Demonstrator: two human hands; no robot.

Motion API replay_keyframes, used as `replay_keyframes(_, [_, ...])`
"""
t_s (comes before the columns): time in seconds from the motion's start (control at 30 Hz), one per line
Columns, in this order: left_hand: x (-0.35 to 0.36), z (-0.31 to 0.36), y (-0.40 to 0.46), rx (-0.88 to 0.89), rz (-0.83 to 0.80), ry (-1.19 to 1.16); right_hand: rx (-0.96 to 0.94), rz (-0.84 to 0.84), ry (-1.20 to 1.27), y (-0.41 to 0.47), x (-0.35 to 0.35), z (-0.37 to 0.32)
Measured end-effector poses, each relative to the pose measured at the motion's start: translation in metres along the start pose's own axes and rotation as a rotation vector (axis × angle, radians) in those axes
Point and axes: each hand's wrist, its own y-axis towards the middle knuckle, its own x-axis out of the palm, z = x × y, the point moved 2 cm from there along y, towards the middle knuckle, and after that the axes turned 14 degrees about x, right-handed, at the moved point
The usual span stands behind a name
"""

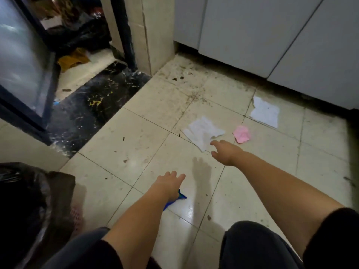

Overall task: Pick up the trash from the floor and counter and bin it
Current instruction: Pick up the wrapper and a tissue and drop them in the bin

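Note:
A crumpled white paper (202, 131) lies on the tiled floor. My right hand (226, 152) hovers just short of its near corner, thumb and fingers spread and holding nothing. To the right of that paper sits a pink crumpled scrap (241, 134). A second white sheet (265, 112) lies flat farther back by the cabinets. My left hand (169, 183) is palm down with its fingers stretched out. A blue wrapper (181, 196) pokes out from under its palm and wrist on the floor. A black trash bag (23, 191) stands at my lower left.
White cabinet doors (272, 35) run along the back right. A glass door in a dark frame (21, 61) stands at the left, beside a black marble threshold (93, 105). Dirt crumbs (180, 77) are scattered near the tiled corner post. My knees are at the bottom edge.

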Motion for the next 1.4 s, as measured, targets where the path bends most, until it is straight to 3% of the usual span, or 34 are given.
replay_keyframes(0.23, [-0.008, -0.021, 0.039, 0.054, -0.056, -0.011, 0.003, -0.031, -0.103, 0.053, -0.033, -0.018])
replay_keyframes(0.47, [0.045, -0.037, 0.085, 0.034, -0.244, -0.032, -0.08, -0.028, -0.101, 0.14, 0.027, -0.023])
replay_keyframes(0.63, [0.061, -0.044, 0.09, -0.038, -0.239, -0.169, -0.004, 0.033, -0.058, 0.194, 0.056, -0.016])
replay_keyframes(0.83, [0.065, -0.042, 0.081, -0.268, -0.073, -0.396, 0.023, 0.046, 0.001, 0.208, 0.07, -0.019])
replay_keyframes(1.03, [0.048, -0.039, 0.067, -0.427, 0.17, -0.6, -0.049, -0.163, -0.047, 0.189, 0.066, -0.035])
replay_keyframes(1.2, [0.007, -0.062, 0.021, -0.522, 0.512, -0.691, -0.308, -0.155, 0.243, 0.145, 0.025, -0.086])
replay_keyframes(1.4, [-0.057, -0.114, -0.088, -0.568, 0.943, -0.661, -0.611, 0.048, 0.442, 0.048, -0.058, -0.185])
